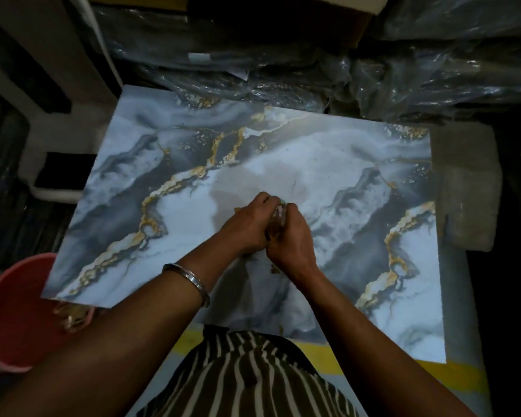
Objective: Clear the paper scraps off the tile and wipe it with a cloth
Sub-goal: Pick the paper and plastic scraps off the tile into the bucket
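Marble-patterned tile (283, 164), blue-grey with gold veins, fills the frame's centre. Left hand (247, 224) and right hand (292, 239) meet at mid-frame above it, both curled around a crumpled wad (278, 216), paper or cloth, cannot tell. Pink bucket (15, 311), lower left, holds scraps (71, 314).

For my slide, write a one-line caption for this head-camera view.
Both hands, left and right, gather a wad of scraps over the marbled tile, pink bucket beside it.

Grey-white marbled tile (328, 164) with gold veins, flat; crumpled wad (278, 218) between both hands
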A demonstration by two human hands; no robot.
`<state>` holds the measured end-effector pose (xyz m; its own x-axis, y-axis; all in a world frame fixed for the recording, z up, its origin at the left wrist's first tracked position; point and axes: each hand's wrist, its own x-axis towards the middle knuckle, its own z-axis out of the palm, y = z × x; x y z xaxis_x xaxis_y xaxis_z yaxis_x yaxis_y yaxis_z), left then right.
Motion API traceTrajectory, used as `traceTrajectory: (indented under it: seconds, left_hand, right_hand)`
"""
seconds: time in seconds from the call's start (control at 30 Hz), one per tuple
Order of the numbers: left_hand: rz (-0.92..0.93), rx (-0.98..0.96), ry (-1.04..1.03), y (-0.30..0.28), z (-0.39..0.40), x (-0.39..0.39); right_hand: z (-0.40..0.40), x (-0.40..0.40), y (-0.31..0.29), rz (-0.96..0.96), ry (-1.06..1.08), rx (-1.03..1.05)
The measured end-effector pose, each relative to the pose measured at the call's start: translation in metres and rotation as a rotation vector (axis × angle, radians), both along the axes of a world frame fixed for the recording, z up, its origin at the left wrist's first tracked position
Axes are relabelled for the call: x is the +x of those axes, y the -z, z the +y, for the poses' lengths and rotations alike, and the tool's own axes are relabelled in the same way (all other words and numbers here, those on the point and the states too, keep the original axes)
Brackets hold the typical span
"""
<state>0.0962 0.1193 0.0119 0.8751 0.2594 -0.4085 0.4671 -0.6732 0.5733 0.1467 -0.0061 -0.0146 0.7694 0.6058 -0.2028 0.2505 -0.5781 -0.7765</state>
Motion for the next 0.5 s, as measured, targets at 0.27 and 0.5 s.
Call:
traceTrajectory:
  seconds: [0.27, 0.5]
  left_hand:
    - [-0.049, -0.012, -0.214, -0.05, 0.032, -0.069]
    - [-0.089, 0.072, -0.45, -0.048, 0.094, -0.201]
  right_hand:
    - [0.049, -0.045, -0.032, -0.005, -0.175, 0.047]
    - [0.128, -0.152, -0.037, 0.045, -0.398, 0.052]
